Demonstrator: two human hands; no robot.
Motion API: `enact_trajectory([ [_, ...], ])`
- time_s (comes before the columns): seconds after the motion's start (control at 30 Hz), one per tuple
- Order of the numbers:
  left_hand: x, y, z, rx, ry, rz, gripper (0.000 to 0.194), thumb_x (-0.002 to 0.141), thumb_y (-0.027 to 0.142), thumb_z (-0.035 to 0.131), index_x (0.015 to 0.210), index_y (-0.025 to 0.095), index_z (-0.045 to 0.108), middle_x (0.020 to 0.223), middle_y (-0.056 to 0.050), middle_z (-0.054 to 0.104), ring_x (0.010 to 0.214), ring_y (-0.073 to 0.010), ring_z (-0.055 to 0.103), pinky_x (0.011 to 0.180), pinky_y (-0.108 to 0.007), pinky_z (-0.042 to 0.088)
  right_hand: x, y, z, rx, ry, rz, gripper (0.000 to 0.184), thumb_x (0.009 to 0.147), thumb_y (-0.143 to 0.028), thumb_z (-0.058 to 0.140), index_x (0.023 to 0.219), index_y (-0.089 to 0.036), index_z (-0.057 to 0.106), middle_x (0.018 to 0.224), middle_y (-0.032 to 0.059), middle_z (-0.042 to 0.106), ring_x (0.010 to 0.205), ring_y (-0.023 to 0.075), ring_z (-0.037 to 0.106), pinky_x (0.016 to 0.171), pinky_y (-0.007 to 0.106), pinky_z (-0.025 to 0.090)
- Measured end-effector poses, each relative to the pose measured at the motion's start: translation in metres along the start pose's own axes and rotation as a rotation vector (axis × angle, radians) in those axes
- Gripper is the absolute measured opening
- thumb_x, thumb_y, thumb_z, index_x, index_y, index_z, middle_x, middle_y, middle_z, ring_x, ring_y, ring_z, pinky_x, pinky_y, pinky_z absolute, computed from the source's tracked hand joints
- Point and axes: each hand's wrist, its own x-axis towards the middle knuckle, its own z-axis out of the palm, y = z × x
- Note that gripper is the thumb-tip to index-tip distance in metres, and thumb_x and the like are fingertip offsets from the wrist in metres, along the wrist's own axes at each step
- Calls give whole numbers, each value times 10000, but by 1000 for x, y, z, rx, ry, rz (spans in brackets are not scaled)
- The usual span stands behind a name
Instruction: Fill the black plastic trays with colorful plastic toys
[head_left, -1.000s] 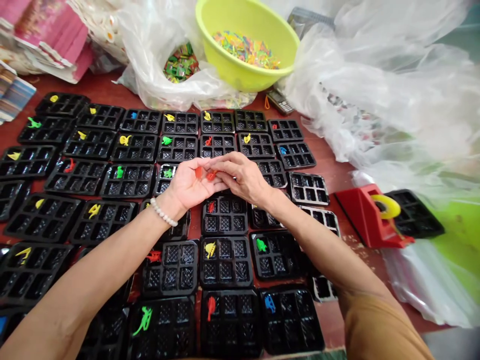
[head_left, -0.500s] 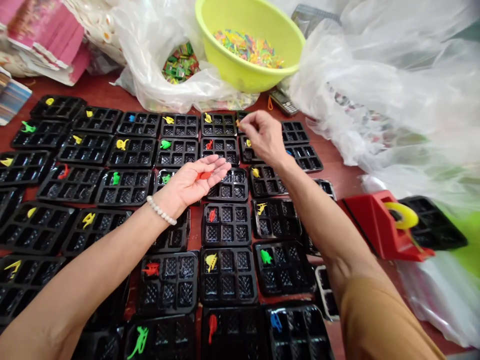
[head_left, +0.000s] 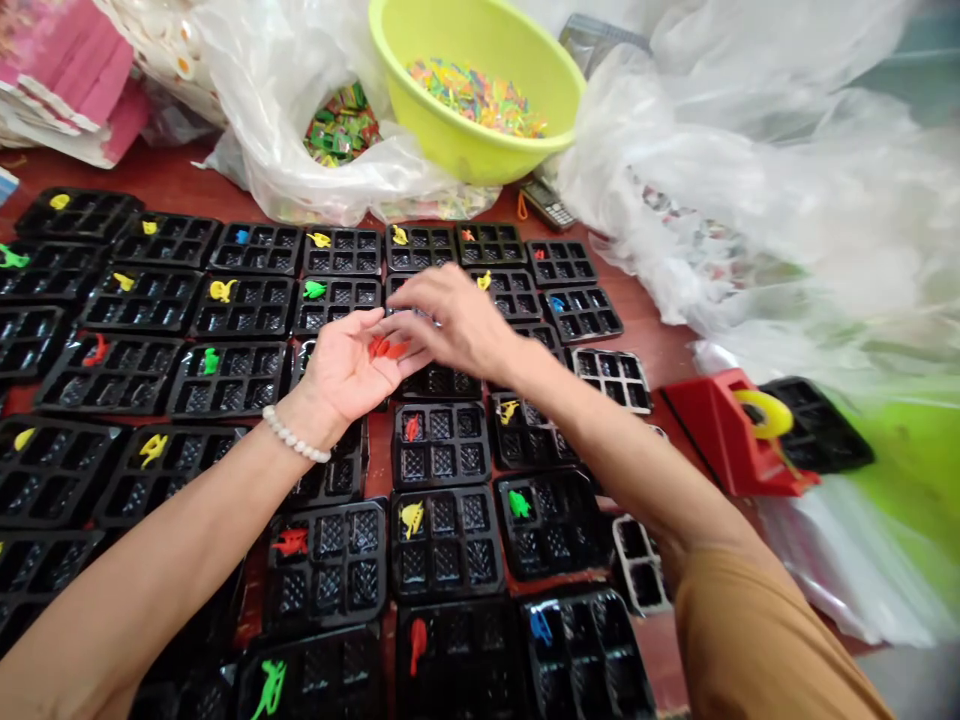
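My left hand (head_left: 346, 370) is palm up over the middle of a spread of black compartment trays (head_left: 442, 540) and cups small red plastic toys (head_left: 384, 348). My right hand (head_left: 450, 320) reaches across from the right, its fingertips pinched down on the toys in the left palm. Most trays hold one small coloured toy in a corner cell, such as a yellow one (head_left: 411, 517) and a green one (head_left: 519, 503). A tray in the far row (head_left: 491, 243) now holds a small red-orange piece (head_left: 466, 235).
A lime green bowl (head_left: 450, 140) full of mixed coloured toys sits at the back, beside a clear bag of packets (head_left: 341, 125). Crumpled clear plastic (head_left: 750, 200) fills the right. A red tape dispenser (head_left: 731, 435), a phone (head_left: 547, 205) and pink booklets (head_left: 67, 80) lie around.
My right hand reached out to the far row of trays, left a small piece there, then came back to my left palm. My left hand stayed cupped, drifting slightly left.
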Motion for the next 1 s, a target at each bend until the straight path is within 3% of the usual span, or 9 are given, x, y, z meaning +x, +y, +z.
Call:
enact_trajectory([
  [0.1, -10, -13, 1, -13, -29, -41, 300, 990, 90, 381, 992, 85, 681, 698, -67, 675, 547, -167, 645, 543, -280, 566, -37, -48, 3, -11, -56, -29, 269, 1103, -279, 520, 1249, -146, 702, 1288, 120, 750, 1139, 230, 674, 1033, 432, 517],
  [0.2, -23, -32, 1, 61, -41, -124, 284, 953, 84, 410, 970, 78, 693, 724, -92, 683, 589, -199, 660, 592, -338, 601, -73, -62, 1, 4, -27, 9, 234, 1118, -261, 488, 1199, -181, 693, 1312, 95, 741, 1182, 207, 663, 1038, 413, 520],
  [0.47, -44, -85, 11, 173, -162, -287, 581, 845, -32, 413, 1377, 22, 640, 874, -148, 749, 623, -203, 694, 655, -337, 631, -142, -87, -29, 11, 79, 66, 193, 1123, -307, 492, 1072, -223, 659, 1116, 67, 743, 1066, 200, 654, 922, 376, 546],
  [0.7, -51, -103, 24, 230, -117, -242, 773, 779, -108, 441, 1539, 25, 479, 1182, -209, 763, 1039, -288, 785, 881, -361, 646, -175, -50, -64, 52, 330, 370, 107, 1025, -232, 599, 932, -225, 651, 968, 43, 733, 919, 194, 670, 880, 376, 551],
  [0.83, -47, -112, 35, 246, -142, -281, 598, 868, 8, 494, 1463, 19, 549, 1168, -227, 753, 988, -320, 778, 869, -429, 649, -181, -31, -69, 87, 352, 428, 91, 991, -255, 621, 922, -223, 671, 954, 40, 747, 878, 190, 674, 848, 372, 550],
  [0.9, -45, -118, 41, 233, -118, -275, 578, 855, -7, 502, 1428, 19, 574, 1064, -200, 755, 907, -273, 772, 830, -375, 646, -184, -20, -72, 49, 405, 464, 98, 983, -262, 617, 924, -224, 684, 956, 45, 750, 866, 191, 671, 854, 379, 552],
  [1.0, -43, -124, 44, 210, -85, -231, 696, 751, -130, 465, 1400, 79, 606, 951, -117, 738, 827, -186, 751, 802, -272, 624, -191, 6, -80, -57, 417, 542, 90, 943, -247, 635, 879, -226, 695, 918, 51, 744, 850, 204, 658, 875, 409, 553],
])
